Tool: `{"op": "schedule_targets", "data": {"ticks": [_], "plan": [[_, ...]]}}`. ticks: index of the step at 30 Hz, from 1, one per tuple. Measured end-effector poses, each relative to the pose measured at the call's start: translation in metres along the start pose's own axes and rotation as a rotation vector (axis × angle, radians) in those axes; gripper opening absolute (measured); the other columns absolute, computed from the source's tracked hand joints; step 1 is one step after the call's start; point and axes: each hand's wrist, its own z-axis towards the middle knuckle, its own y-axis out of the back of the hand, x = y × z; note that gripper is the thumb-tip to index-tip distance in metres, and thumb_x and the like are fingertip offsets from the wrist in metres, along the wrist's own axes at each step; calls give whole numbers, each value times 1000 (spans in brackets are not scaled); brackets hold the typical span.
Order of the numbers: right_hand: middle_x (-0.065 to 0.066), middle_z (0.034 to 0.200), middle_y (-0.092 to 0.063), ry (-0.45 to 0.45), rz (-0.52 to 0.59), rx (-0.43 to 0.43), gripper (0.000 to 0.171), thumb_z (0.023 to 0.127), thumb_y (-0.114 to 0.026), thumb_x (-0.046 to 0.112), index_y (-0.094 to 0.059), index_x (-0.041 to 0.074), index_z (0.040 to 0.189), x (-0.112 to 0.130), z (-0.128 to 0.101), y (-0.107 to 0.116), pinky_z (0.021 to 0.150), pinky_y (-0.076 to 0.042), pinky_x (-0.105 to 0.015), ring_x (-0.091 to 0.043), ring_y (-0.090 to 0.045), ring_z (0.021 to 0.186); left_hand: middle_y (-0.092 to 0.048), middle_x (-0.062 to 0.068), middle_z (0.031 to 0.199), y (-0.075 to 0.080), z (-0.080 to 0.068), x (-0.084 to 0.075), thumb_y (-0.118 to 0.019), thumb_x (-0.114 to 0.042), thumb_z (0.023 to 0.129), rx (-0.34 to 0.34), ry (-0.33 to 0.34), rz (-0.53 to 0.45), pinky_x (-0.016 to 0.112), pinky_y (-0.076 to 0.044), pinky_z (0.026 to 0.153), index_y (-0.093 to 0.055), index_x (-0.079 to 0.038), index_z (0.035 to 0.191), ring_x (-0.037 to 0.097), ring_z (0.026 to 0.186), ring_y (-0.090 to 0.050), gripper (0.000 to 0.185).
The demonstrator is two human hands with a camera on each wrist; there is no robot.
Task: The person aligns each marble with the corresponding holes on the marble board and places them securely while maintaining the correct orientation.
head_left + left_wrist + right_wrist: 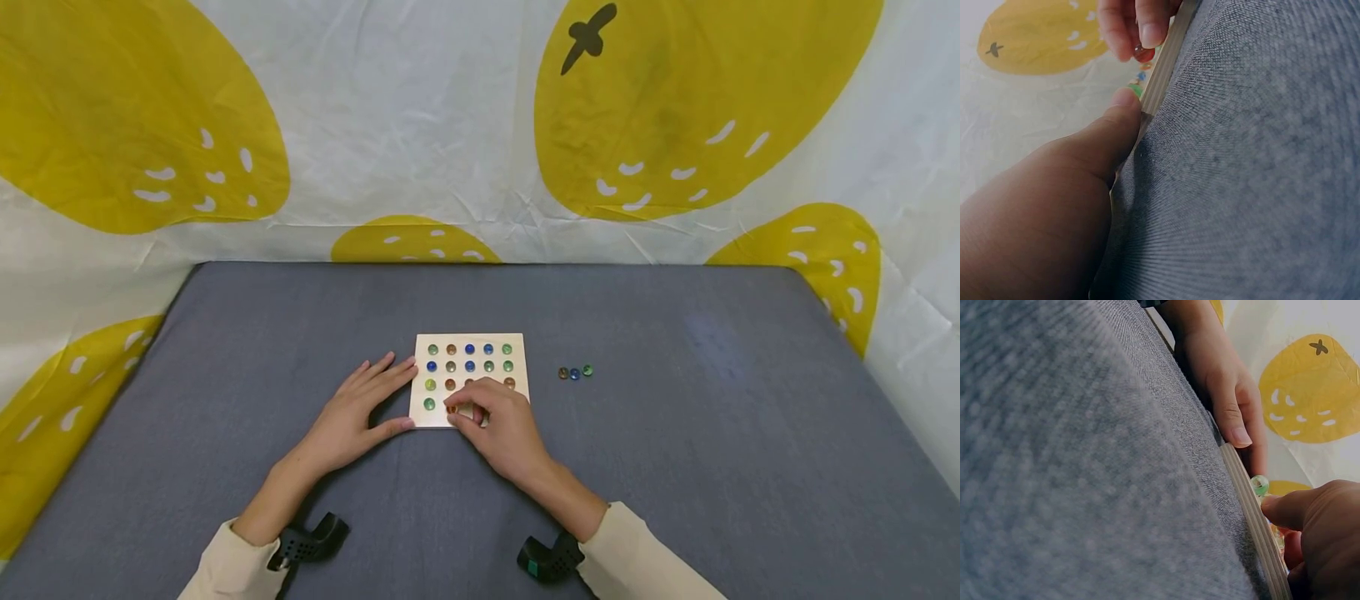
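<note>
Head view: square wooden marble board (517, 342) lies flat on grey counter (225, 350), approx centre. Its dimples hold glass marbles in rows, green, brown, blue, w/ one yellowish; back two rows full, front rows partly hidden by right hand (498, 421), so count there can't be told. Three loose marbles (574, 372) (brown, blue, green) sit in a short row on the counter, right of the board & apart from it.

Right hand is arched over the board's near-right part, fingers curled down, thumb & forefinger pinching a red-orange marble (1144, 54) at the front row; left wrist view shows it between the tips just above the board edge. Left hand (360, 412) lies flat on the counter at the board's left edge, fingers straight & spread, thumb tip pressed against the near-left corner, holding nothing.

Wrist views: mostly grey cloth, close & blurry. Right wrist view shows one green marble (1259, 484) above the board's rim; rest of the board is cut off. Sleeves are cut by the frame bottom in the head view.
</note>
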Motion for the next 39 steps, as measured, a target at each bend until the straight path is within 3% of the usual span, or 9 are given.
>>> {"op": "schedule_targets", "data": {"ticks": [15,22,39], "plan": [[5,89,-63,21,-32,11,14,78,-79,5,-75,13,89,-1,0,0,52,-40,-20,-4,-46,60,-39,4,150,-1,0,1,-68,-40,88,-2,1,4,49,-14,115,-41,-13,147,31,140,-26,70],[4,82,-59,14,-47,9,13,79,-79,7,-75,14,89,-2,0,0,51,-37,-20,-5,-44,58,-38,3,150,0,0,0,-69,-39,87,-2,5,8,49,-14,115,-42,-14,147,30,141,-25,70],[6,82,-60,-12,-30,2,13,80,-79,8,-75,15,91,-2,0,0,50,-37,-20,-4,-44,59,-39,4,149,0,0,-1,-70,-38,86,-9,1,8,51,-15,114,-43,-13,146,31,140,-27,70]]}}
